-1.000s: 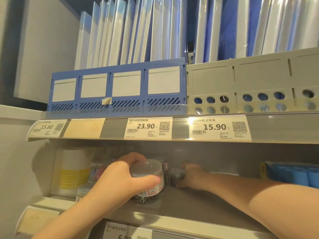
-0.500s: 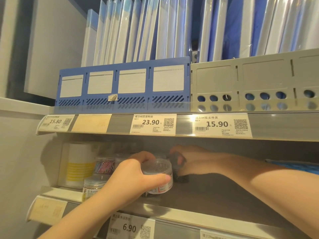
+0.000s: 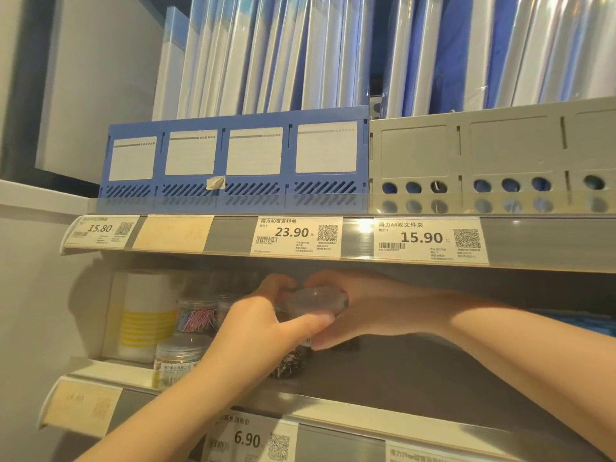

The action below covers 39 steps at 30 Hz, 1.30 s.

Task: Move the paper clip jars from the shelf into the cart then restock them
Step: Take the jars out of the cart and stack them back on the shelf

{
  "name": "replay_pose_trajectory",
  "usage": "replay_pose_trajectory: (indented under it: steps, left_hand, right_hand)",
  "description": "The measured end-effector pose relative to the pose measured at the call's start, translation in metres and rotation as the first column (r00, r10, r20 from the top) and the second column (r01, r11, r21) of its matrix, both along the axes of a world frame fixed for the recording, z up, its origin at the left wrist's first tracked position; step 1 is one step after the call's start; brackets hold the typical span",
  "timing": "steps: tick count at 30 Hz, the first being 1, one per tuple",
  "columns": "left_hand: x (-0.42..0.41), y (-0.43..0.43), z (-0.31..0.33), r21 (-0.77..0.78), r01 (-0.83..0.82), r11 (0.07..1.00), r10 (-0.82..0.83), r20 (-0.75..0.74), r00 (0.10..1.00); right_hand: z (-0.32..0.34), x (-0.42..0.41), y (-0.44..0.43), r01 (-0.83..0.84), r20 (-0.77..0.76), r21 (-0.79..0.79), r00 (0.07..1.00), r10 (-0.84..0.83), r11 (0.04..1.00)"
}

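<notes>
On the lower shelf [image 3: 416, 378] my left hand [image 3: 260, 323] grips a clear paper clip jar [image 3: 313, 300] from the left, thumb across its front; dark clips show at its bottom. My right hand [image 3: 370, 311] reaches in from the right and lies right behind that jar, its fingers curled round a small dark jar [image 3: 346, 345] that is mostly hidden. To the left stand a jar of coloured clips [image 3: 196, 316] and, in front of it, a labelled clear jar [image 3: 178, 358]. No cart is in view.
A white box with yellow stripes [image 3: 146, 315] stands at the shelf's left end against the side wall. The upper shelf edge with price tags [image 3: 296, 236] hangs low over my hands. Blue [image 3: 233, 158] and grey file holders [image 3: 483, 155] with folders stand above.
My right hand has drawn left and forward from deeper on the shelf with the dark jar, up against the jar in my left hand. The left hand has kept its grip.
</notes>
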<state>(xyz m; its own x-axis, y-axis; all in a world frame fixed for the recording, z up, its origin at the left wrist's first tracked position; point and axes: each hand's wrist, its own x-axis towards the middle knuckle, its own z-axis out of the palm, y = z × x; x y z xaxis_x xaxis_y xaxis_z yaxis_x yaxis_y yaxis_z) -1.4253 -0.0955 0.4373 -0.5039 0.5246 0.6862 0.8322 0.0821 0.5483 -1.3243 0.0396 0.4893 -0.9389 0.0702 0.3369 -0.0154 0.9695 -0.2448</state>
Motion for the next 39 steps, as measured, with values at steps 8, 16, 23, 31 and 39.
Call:
replay_pose_trajectory:
  steps: [8,16,23,31,39]
  left_hand:
    - [-0.015,-0.012,-0.005,0.014,-0.003,1.0,0.003,-0.009,1.0]
    - [-0.018,-0.005,-0.012,-0.008,0.001,1.0,-0.001,-0.012,1.0]
    - [-0.017,-0.002,-0.014,0.002,0.0,1.0,0.0,0.001,1.0]
    - [-0.017,-0.004,-0.015,0.013,0.017,1.0,-0.017,0.004,1.0]
    - [-0.014,-0.007,-0.014,0.012,0.021,1.0,-0.021,0.006,1.0]
  right_hand:
    - [0.002,-0.03,0.059,0.325,-0.054,-0.273,0.935,-0.352,0.905]
    - [-0.021,-0.061,0.08,0.502,0.025,-0.197,0.861,-0.508,0.842]
    - [-0.029,-0.073,0.085,0.505,0.015,-0.182,0.859,-0.512,0.843]
    - [-0.033,-0.073,0.086,0.478,0.008,-0.205,0.873,-0.487,0.854]
    - [-0.036,-0.075,0.091,0.48,0.015,-0.283,0.868,-0.497,0.83]
